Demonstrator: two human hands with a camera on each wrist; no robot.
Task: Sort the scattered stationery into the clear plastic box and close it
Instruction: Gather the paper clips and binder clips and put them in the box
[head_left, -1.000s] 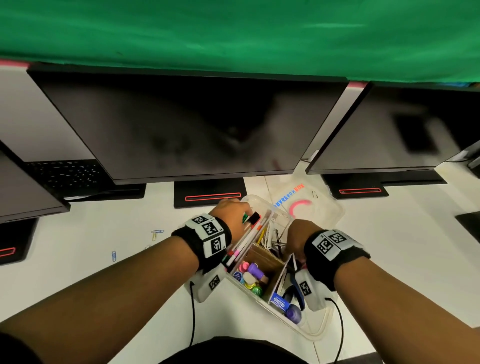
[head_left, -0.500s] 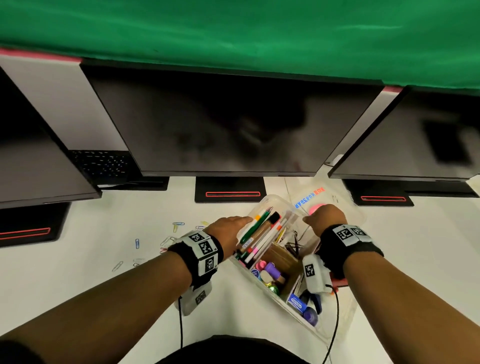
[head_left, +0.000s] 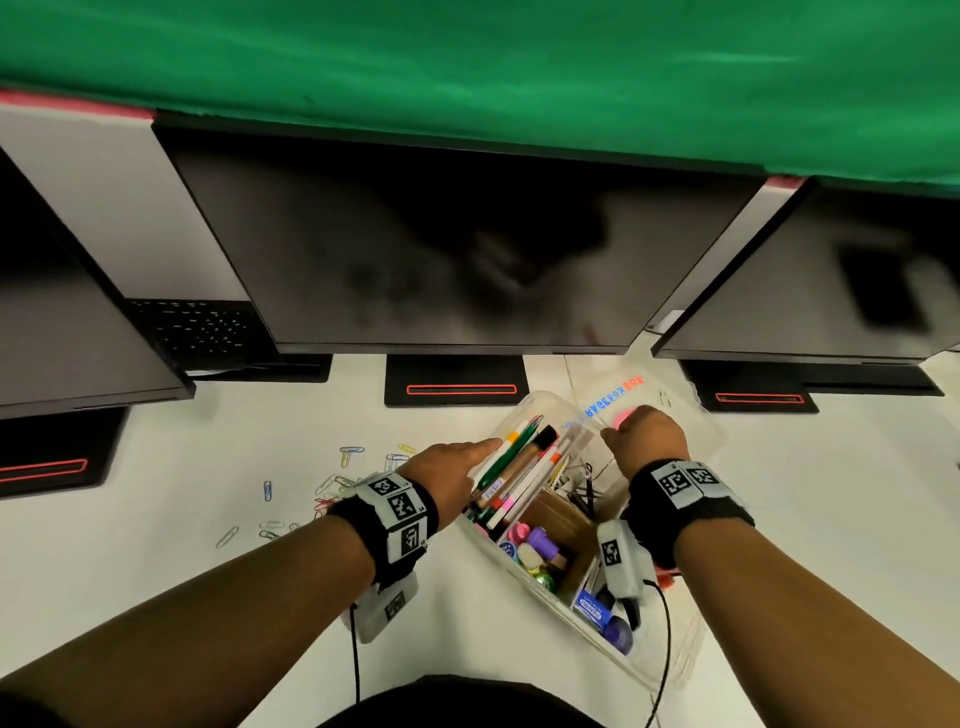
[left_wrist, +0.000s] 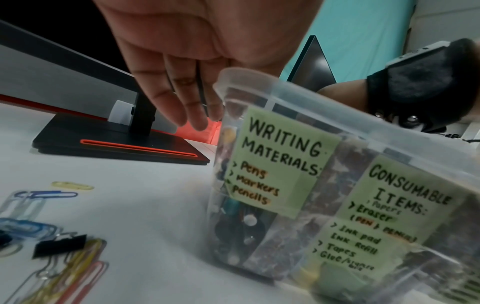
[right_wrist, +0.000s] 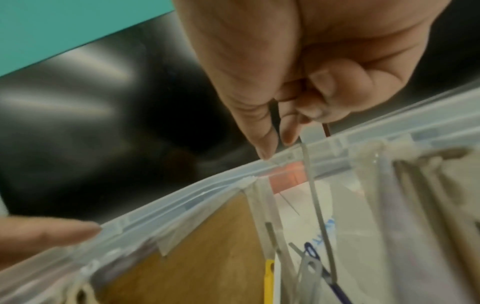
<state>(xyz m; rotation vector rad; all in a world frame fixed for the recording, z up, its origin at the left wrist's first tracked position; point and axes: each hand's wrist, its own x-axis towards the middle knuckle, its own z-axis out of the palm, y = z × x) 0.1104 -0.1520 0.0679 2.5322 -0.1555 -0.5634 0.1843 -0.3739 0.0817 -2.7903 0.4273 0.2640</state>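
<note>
The clear plastic box (head_left: 524, 564) stands open on the white desk, with pens and markers (head_left: 519, 467) along its left side and small items between cardboard dividers. Green labels (left_wrist: 280, 164) on its wall read "writing materials" and "consumable items". My left hand (head_left: 483, 447) rests straight-fingered against the box's left rim (left_wrist: 249, 76). My right hand (head_left: 613, 431) is curled at the far rim (right_wrist: 233, 181), pinching a thin clear plastic piece (right_wrist: 313, 131); I cannot tell whether it belongs to the lid (head_left: 670, 395). Loose paper clips (head_left: 332, 483) lie left of the box.
Three dark monitors (head_left: 457, 249) on black stands (head_left: 457, 387) line the back of the desk, with a keyboard (head_left: 202, 332) at the left and a green cloth above. A black binder clip (left_wrist: 59, 244) lies among the clips (left_wrist: 39, 205). Wrist-camera cables hang near the box's front.
My left hand slid off the pens to the box's left rim. My right hand came out of the box and rose to its far rim by the lid.
</note>
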